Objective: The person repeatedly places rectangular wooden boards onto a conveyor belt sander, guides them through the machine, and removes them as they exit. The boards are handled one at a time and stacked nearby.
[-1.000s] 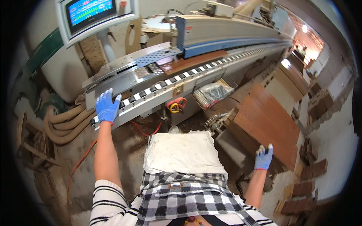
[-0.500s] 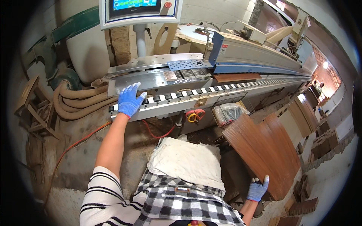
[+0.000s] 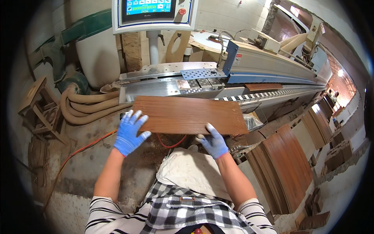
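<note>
A brown wood-grain board lies level across the front roller rail of a long edge-banding machine. My left hand, in a blue glove with pale fingertips, has its fingers spread at the board's left front corner. My right hand, gloved alike, grips the front edge right of the middle, one finger on top and others lower. Behind the board are a steel infeed plate and a blue perforated plate. Another brown strip sits farther along, under the blue pressure beam.
Stacked brown panels stand at my lower right. Thick hoses and a wooden stool are at left, with an orange hose on the floor. A screen panel stands above the machine. People appear far right in the background.
My right hand has brought a board up from the stack at lower right onto the rail. My left hand has left the rail for the board's left corner. The view has shifted.
</note>
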`<action>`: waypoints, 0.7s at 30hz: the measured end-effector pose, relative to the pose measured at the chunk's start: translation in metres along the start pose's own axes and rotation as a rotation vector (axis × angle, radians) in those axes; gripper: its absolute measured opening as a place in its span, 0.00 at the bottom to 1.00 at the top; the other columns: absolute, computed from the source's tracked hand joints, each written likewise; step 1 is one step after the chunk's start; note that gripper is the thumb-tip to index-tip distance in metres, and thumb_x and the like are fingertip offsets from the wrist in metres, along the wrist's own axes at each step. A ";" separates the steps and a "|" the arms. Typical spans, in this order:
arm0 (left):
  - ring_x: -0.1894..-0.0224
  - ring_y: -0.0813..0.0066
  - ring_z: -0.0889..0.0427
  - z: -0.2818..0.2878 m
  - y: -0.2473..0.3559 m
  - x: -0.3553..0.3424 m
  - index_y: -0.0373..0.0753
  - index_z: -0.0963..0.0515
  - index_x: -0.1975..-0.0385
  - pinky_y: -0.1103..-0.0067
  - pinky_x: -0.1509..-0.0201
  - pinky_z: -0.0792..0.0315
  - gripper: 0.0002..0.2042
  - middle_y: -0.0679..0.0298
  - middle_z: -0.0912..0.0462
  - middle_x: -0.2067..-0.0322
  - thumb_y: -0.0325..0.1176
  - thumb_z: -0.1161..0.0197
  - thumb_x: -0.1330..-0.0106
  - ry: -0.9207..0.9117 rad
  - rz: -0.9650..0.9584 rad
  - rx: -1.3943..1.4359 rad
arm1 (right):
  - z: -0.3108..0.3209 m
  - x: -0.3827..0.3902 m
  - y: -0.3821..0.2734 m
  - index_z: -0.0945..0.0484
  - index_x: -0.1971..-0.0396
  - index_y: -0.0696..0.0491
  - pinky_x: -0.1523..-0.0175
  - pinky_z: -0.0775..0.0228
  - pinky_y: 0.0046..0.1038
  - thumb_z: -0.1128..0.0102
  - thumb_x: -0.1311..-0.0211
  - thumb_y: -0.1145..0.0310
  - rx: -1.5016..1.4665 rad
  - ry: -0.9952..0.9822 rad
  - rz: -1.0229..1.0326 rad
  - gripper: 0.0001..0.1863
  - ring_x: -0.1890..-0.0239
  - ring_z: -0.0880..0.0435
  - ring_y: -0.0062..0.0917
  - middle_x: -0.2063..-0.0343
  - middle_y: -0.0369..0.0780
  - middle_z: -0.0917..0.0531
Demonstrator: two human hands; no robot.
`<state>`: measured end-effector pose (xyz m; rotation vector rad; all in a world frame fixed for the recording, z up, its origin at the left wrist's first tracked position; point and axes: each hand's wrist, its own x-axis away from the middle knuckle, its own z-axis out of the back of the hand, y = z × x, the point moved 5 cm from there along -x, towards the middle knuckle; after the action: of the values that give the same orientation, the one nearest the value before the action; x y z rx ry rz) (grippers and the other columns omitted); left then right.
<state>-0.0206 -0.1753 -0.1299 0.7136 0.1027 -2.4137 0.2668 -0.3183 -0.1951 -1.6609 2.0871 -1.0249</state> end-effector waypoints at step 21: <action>0.29 0.53 0.45 -0.045 -0.098 -0.057 0.49 0.29 0.39 0.64 0.28 0.48 0.29 0.53 0.39 0.32 0.54 0.38 0.38 0.032 0.459 -0.013 | 0.100 0.132 0.063 0.24 0.49 0.53 0.32 0.50 0.47 0.43 0.42 0.58 2.108 0.211 0.593 0.22 0.39 0.34 0.45 0.45 0.46 0.26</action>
<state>-0.0182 -0.0550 -0.1477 0.6847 -0.0308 -1.9625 0.2429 -0.4712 -0.2819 0.1494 0.4092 -1.8563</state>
